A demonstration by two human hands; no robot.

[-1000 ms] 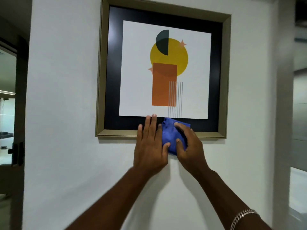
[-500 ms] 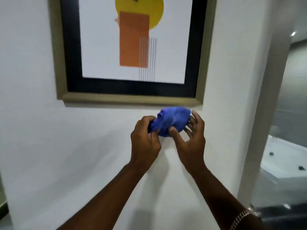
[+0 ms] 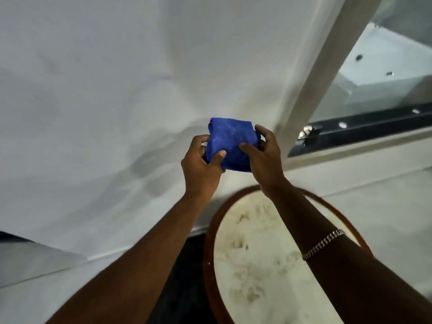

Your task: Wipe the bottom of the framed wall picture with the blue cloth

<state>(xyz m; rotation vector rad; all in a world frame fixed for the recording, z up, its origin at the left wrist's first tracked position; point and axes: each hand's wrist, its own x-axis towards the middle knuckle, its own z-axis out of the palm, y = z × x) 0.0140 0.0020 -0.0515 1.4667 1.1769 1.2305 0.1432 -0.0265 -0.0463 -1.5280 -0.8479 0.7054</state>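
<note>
The blue cloth (image 3: 230,142) is folded into a thick square and held in front of the white wall (image 3: 117,78). My left hand (image 3: 201,167) grips its left edge, thumb on top. Its right edge sits in my right hand (image 3: 264,155), thumb pressed on the front face. The framed picture is out of view, above the top of the frame.
A round table (image 3: 268,265) with a pale stone-like top and a brown rim stands below my right forearm. A white pillar (image 3: 325,66) runs up at the right, beside a glass panel (image 3: 385,73) with a dark bottom rail. Dark floor lies at the wall's foot.
The view has tilted down, so the picture has left the frame. Both hands have come off the frame's bottom edge and now hold the cloth, refolded, between them.
</note>
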